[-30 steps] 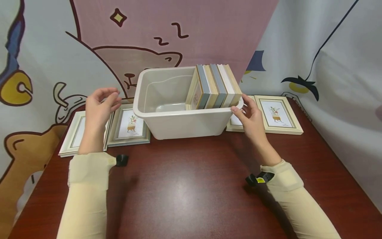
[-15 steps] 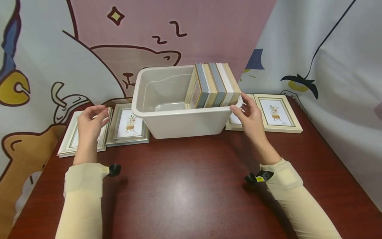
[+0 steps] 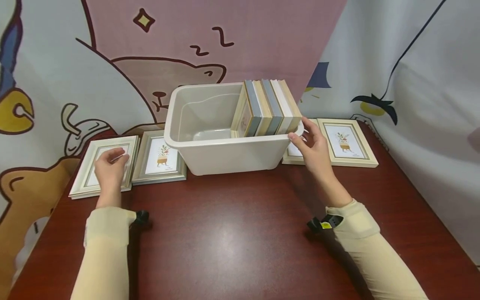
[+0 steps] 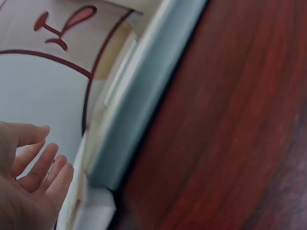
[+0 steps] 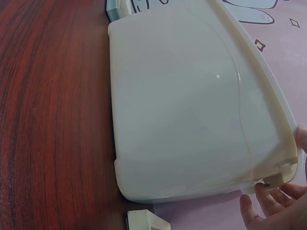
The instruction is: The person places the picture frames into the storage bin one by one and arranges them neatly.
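A cream plastic storage bin [image 3: 232, 160] stands at the back of the table. Several picture frames [image 3: 275, 110] stand on edge in its right end. My right hand [image 3: 315, 150] grips the bin's right rim, thumb on the near side; the right wrist view shows its fingers [image 5: 268, 206] at the rim's corner. Over a white picture frame [image 3: 84, 181] at the left is my left hand [image 3: 111, 171], fingers loosely bent with nothing between them. In the left wrist view those fingers [image 4: 57, 184] are spread beside the frame edges; whether they touch is unclear.
Beside the white frame lies a silver picture frame [image 3: 163, 162] with a potted-plant print. Cream picture frames [image 3: 352, 143] lie right of the bin, one partly hidden behind it and my right hand. A cartoon-printed cloth [image 3: 262, 37] hangs behind the dark red table [image 3: 225, 241].
My left hand has come down and a little left, from in front of the silver and white frames to just over the white one. The right hand keeps its grip on the bin.
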{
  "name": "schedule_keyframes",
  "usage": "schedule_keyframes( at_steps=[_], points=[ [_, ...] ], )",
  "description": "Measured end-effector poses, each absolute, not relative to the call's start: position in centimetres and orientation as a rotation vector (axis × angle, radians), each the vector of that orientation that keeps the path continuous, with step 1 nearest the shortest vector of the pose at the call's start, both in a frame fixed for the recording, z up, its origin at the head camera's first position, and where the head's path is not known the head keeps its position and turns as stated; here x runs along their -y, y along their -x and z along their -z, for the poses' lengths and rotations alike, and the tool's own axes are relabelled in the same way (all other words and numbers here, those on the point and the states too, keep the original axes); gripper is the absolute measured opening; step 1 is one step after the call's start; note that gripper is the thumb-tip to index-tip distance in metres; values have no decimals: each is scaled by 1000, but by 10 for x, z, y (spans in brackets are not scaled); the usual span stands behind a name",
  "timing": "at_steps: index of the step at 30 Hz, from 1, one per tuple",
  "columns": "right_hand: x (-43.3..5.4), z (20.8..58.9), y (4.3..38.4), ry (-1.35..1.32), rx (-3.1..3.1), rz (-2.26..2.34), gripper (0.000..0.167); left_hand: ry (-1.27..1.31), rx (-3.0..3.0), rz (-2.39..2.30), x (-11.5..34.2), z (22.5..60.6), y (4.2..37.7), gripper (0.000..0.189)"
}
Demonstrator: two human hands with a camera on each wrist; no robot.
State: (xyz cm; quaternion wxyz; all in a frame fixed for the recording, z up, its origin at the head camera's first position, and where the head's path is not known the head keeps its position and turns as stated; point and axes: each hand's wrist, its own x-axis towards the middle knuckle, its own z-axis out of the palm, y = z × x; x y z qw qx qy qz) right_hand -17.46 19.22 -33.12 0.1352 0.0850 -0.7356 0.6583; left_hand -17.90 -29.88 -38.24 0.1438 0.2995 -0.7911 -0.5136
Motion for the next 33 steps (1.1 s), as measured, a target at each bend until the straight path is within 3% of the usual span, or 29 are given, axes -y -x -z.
schedule_keyframes(
  at_steps=[8,33],
  points=[
    [-192,332,174,-257,2130,-1906,55,-970,2457,1321,308,400,188,48],
    [-191,333,175,-232,2131,-1894,56,-840,2720,846,302,405,193,45]
  ],
)
